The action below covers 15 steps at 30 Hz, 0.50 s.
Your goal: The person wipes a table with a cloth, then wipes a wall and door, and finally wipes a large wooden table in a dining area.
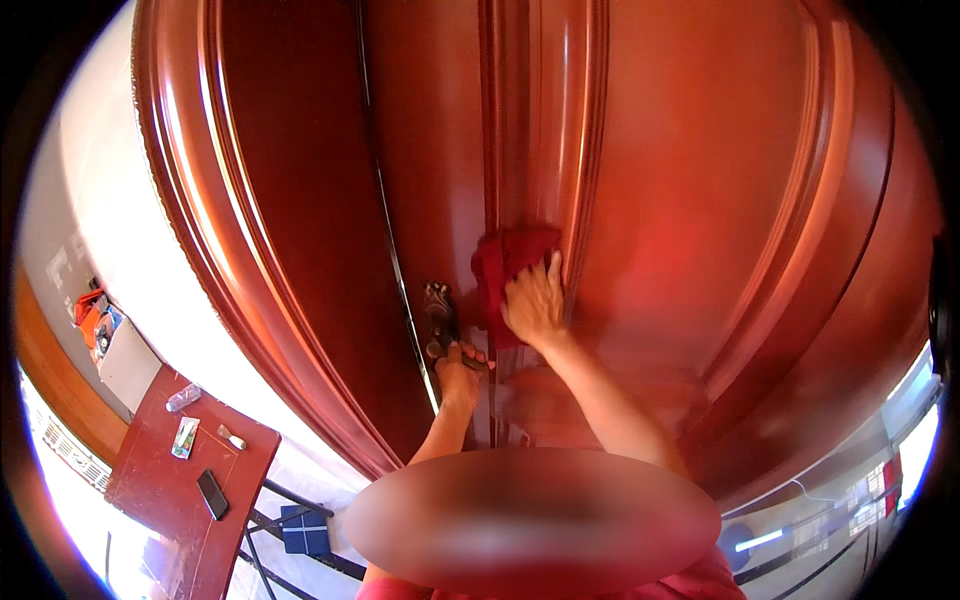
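Note:
A glossy reddish-brown wooden door [675, 187] with raised vertical mouldings fills most of the view. My right hand [536, 300] presses a dark red cloth [499, 281] flat on the door beside a moulding, the fingers partly over the cloth. Lower and to the left, my left hand [459, 373] grips the lever of an ornate dark metal door handle [439, 311]. Left of that handle a bright narrow gap runs down along the door's edge.
At the lower left stands a red folding table [157, 480] bearing a smartphone [213, 494], a clear plastic bottle [183, 397], a small packet [184, 438] and a scraper-like tool [232, 437]. Behind it is a white box [129, 366] with items; a blue box [305, 529] lies beside its legs.

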Motion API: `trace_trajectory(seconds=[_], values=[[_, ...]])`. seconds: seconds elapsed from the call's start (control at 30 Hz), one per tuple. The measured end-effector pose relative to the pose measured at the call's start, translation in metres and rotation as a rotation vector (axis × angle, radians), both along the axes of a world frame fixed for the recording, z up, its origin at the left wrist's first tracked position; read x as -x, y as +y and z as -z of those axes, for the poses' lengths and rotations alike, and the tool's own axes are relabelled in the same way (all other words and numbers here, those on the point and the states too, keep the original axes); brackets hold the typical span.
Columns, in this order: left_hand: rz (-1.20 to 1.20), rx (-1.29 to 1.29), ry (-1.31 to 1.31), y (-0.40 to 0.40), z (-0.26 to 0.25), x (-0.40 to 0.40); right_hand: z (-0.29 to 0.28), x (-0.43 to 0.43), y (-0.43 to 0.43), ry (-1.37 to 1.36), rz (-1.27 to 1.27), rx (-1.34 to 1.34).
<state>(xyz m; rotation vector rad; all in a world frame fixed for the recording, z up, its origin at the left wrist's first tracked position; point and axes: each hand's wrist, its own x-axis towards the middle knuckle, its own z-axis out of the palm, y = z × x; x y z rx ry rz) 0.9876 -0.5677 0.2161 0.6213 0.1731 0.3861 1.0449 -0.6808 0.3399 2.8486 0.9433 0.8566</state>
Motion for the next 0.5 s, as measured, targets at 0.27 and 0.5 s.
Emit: trace_trajectory(seconds=[0.27,0.5], values=[[0.025,-0.004,0.000,0.002,0.003,0.006,-0.205,-0.003,0.027,-0.429,0.165,-0.166],[0.039,0.063,-0.007,-0.004,0.005,0.000,-0.174,-0.011,0.050,-0.593,0.022,-0.242]])
